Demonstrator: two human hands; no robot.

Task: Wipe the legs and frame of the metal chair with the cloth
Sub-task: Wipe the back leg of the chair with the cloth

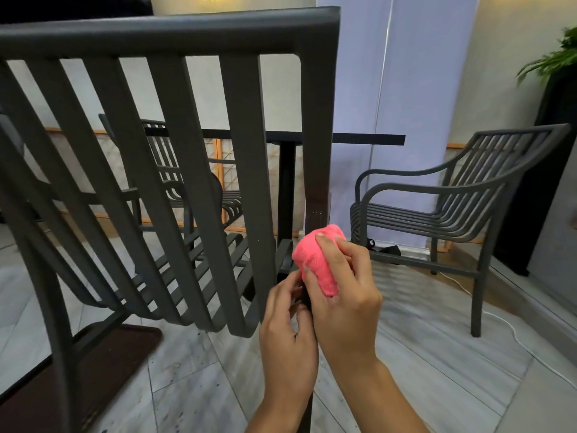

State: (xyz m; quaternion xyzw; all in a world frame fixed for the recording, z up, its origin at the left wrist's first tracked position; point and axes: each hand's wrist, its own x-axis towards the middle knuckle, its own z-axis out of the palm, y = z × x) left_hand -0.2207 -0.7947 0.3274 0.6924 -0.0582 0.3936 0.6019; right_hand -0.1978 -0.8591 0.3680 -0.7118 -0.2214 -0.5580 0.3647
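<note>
On the chair (315, 120) rear post, right hand (340, 295) clutching pink cloth (315, 260), left hand (287, 320) gripping post, lower leg hidden.

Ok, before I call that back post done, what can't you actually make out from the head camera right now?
- Back post of the chair: the stretch under the pink cloth and both hands is covered.
- Post's foot: hidden behind the left hand and cut off by the bottom edge.
- Left fingers' contact with the post: hidden by the right hand.
- Floor beside the hands: blurred.
</note>
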